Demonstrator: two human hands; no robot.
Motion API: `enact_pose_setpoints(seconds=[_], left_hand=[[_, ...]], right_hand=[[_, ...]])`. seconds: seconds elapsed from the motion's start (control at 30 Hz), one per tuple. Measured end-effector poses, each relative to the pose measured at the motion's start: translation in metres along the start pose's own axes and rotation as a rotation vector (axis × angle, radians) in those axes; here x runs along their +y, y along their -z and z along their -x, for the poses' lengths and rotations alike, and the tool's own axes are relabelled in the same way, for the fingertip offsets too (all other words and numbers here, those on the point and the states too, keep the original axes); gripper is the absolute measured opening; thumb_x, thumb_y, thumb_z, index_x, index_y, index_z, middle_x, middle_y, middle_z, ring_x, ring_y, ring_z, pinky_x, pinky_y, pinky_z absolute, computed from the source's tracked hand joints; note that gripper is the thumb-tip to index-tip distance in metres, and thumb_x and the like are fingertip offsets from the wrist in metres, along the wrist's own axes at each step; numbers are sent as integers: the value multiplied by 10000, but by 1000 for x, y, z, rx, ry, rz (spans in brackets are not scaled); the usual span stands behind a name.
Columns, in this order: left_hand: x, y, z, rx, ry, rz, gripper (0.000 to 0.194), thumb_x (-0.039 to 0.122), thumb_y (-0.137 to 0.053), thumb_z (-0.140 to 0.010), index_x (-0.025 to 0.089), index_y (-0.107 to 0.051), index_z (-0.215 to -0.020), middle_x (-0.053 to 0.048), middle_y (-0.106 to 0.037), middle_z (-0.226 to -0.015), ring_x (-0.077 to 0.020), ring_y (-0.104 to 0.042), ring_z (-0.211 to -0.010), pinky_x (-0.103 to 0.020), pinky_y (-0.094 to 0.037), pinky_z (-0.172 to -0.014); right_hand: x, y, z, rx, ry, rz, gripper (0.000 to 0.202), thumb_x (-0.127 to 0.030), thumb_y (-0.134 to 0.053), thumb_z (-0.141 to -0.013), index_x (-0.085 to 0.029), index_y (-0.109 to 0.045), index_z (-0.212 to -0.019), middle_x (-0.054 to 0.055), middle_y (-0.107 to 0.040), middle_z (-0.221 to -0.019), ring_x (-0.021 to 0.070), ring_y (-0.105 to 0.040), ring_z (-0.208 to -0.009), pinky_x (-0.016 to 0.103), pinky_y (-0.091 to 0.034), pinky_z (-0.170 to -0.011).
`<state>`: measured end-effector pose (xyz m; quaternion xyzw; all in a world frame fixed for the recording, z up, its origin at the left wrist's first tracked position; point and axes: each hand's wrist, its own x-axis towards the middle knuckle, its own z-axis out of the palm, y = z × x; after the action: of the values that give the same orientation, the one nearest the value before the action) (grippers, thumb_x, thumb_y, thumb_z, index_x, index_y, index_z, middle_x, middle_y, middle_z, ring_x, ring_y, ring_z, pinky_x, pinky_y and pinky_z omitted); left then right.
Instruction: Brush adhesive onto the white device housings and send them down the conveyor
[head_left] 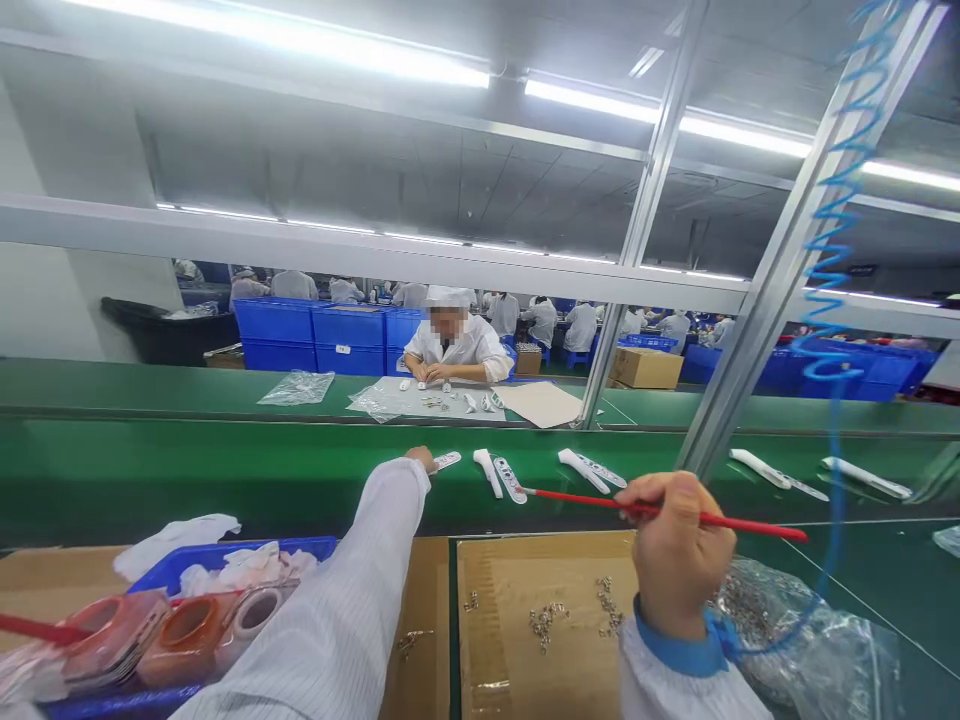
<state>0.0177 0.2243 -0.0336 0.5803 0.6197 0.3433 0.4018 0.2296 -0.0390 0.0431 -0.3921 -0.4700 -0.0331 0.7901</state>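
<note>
My right hand (679, 550) is closed round a thin red brush (585, 498), whose tip points left at a flat white printed piece (510, 480). Beside that piece lies a white handle-shaped part (487, 472). My left hand (422, 459) reaches out over the green belt (300, 470), at the near end of another flat white piece (448, 461); its fingers are mostly hidden by the hand and sleeve. More white parts (583, 470) lie to the right on the belt. A blue band with a coiled blue cord is round my right wrist.
Cardboard (555, 690) with small metal pieces lies in front. At lower left, a blue tray (161, 572) holds jars and tissues. A plastic bag (817, 640) sits lower right. Metal posts (739, 330) rise beyond the belt. Across it, a person (457, 345) works at small parts.
</note>
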Motion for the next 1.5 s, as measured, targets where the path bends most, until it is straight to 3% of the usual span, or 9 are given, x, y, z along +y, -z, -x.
enact_pose_setpoints(seconds=[0.2, 0.47, 0.6, 0.7, 0.87, 1.0, 1.07, 1.27, 1.5], left_hand=[[48, 5, 15, -86, 0, 48, 318, 361, -548, -867, 124, -559, -1077, -85, -579, -1045, -188, -579, -910, -381, -500, -795], [98, 2, 80, -150, -264, 342, 358, 446, -474, -890, 108, -542, -986, -49, -582, -828, -118, -557, -659, -276, -484, -623], [99, 8, 127, -276, -415, 414, 369, 458, -456, -885, 110, -574, -866, -92, -633, -831, -147, -606, -699, -273, -495, -659], [95, 34, 151, -299, -514, 374, 342, 470, -567, -808, 140, -627, -874, -89, -658, -896, -170, -618, -690, -270, -487, -608], [85, 69, 173, -283, -722, 361, 463, 507, -657, -726, 208, -622, -1078, -82, -638, -1067, -208, -605, -925, -284, -475, -756], [69, 52, 192, -622, -863, 495, 721, 666, -612, -667, 189, -578, -1207, -120, -588, -1163, -281, -522, -1107, -348, -431, -904], [59, 36, 202, -667, -809, 648, 737, 660, -600, -685, 197, -538, -1255, -116, -595, -1135, -261, -540, -1071, -321, -444, -871], [47, 14, 218, -244, -585, 1106, 384, 451, -606, -811, 218, -522, -1105, -77, -578, -1162, -171, -585, -971, -261, -487, -773], [37, 16, 219, -93, -480, 982, 450, 551, -528, -815, 177, -480, -1062, -79, -590, -1018, -143, -600, -789, -241, -501, -641]], right_hand=[[28, -36, -23, -532, -51, 414, 543, -528, -213, -929, -184, -522, -643, 34, -599, -621, 130, -536, -536, 241, -405, -552], [50, -97, -16, -818, -99, 559, 345, -504, -577, -782, -191, -620, -921, 48, -653, -779, 200, -599, -724, 252, -372, -618], [42, -103, -7, -844, -122, 577, 333, -341, -650, -719, -161, -582, -992, 75, -640, -806, 217, -594, -739, 254, -369, -612], [30, -91, -10, -898, -126, 503, 249, -233, -558, -749, -153, -543, -984, 56, -623, -760, 194, -581, -675, 251, -378, -586], [-4, -66, -20, -1048, -101, 182, 330, -313, -461, -826, -191, -475, -1132, 35, -625, -963, 155, -595, -829, 245, -458, -703], [-18, -70, -13, -1166, -143, -29, 272, -412, -502, -825, -166, -597, -890, 18, -614, -763, 139, -542, -677, 241, -430, -614], [-19, -74, -7, -1179, -152, 11, 319, -449, -536, -815, -157, -594, -700, 4, -566, -632, 121, -482, -584, 232, -378, -549], [-24, -68, 8, -810, -190, 244, 291, -440, -603, -774, -158, -667, -810, 21, -624, -691, 107, -425, -524, 239, -322, -520], [-27, -71, 37, -910, -184, 280, 165, -292, -573, -788, -160, -664, -825, 5, -629, -667, 122, -490, -585, 224, -346, -547]])
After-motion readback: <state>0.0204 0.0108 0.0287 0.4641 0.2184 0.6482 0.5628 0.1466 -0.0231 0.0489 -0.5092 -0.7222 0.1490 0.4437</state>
